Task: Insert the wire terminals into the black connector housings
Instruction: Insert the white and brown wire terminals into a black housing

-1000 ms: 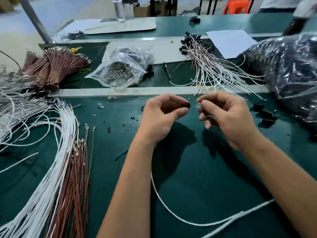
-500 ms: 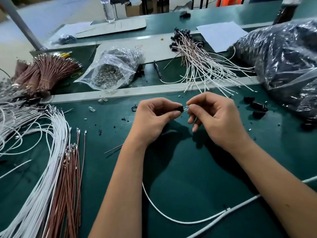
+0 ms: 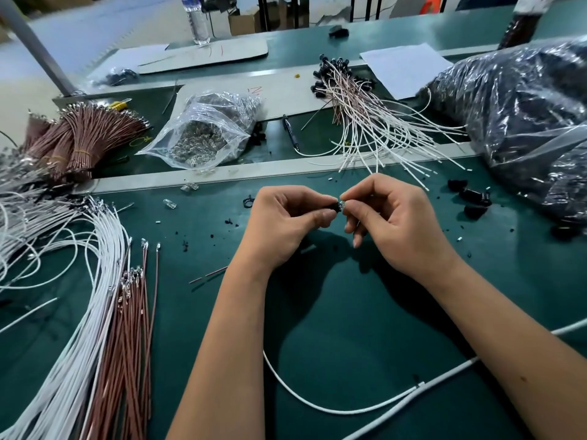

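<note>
While the left hand (image 3: 286, 223) pinches a small black connector housing (image 3: 333, 207) between thumb and forefinger, the right hand (image 3: 394, 223) pinches something tiny and glinting against the housing's right end, most likely a wire terminal (image 3: 342, 204); both are held just above the green worktop (image 3: 349, 312), near its middle. The terminal is too small to tell how far it has entered, or whether it is aligned with a cavity.

The main risk, as I judge it, is a skewed push: if the terminal meets the opening at an angle, it could bend or jam rather than seat. A second risk is slippage, since both grips cover very little surface and a slight twist could drop either part among the black scraps scattered on the worktop. A half-seated terminal is also possible, because the fingertips hide the joint.

Spare housings (image 3: 470, 196) lie to the right, near a dark plastic bag (image 3: 524, 122). White wires (image 3: 79, 281) and brown wires (image 3: 133, 328) with exposed terminals fan out on the left, close enough for a forearm to snag.
</note>
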